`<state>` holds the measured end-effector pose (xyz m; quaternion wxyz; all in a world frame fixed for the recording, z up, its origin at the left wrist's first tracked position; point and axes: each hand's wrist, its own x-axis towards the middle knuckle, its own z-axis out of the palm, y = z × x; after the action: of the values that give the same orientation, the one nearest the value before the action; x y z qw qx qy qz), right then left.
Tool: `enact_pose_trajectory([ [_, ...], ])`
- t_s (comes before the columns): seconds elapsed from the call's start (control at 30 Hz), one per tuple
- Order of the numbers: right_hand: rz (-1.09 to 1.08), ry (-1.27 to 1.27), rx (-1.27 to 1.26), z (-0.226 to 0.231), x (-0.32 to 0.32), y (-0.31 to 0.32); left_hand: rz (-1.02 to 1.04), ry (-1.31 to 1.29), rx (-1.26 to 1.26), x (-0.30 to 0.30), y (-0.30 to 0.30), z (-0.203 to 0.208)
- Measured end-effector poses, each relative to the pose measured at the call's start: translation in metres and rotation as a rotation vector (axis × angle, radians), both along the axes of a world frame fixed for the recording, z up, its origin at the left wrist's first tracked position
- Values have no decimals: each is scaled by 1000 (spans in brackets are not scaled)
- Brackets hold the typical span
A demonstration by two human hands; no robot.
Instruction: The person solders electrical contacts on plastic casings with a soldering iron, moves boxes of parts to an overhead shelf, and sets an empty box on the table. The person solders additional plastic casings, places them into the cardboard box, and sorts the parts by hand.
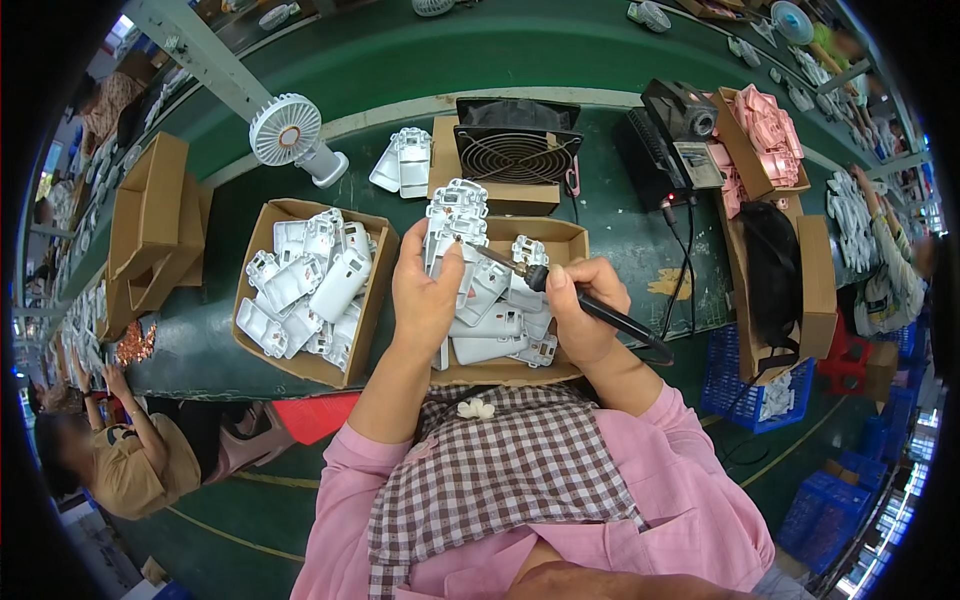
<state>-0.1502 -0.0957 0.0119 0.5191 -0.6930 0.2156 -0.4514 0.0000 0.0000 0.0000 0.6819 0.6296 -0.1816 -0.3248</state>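
My left hand (428, 290) is closed around a white plastic housing (457, 210), held upright above a cardboard box (565, 236) of similar white parts. In my right hand (590, 308) is a soldering iron (536, 277) with a black handle, its metal tip pointing left at the housing near my left thumb. Whether the tip touches the plastic I cannot tell. A black cable runs from the handle's rear. To the left, a second cardboard box (383, 262) holds several loose white housings (290, 280).
A black box fan (518, 140) stands behind the parts. Further right are a black soldering station (655, 150) and a carton of pink parts (765, 135). A small white fan (290, 132) stands at the back left, near empty cartons (150, 215). Co-workers sit on both sides.
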Motion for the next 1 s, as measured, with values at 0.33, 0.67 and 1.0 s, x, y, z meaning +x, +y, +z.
enact_pose_trajectory([
  [0.33,32,-1,12,-1,4,1,6,-7,-44,0,1,1],
  [0.67,28,12,9,0,4,1,-2,-2,-46,-2,1,2],
  [1.0,-4,-2,92,-9,-3,0,-18,-1,1,-2,3,7],
])
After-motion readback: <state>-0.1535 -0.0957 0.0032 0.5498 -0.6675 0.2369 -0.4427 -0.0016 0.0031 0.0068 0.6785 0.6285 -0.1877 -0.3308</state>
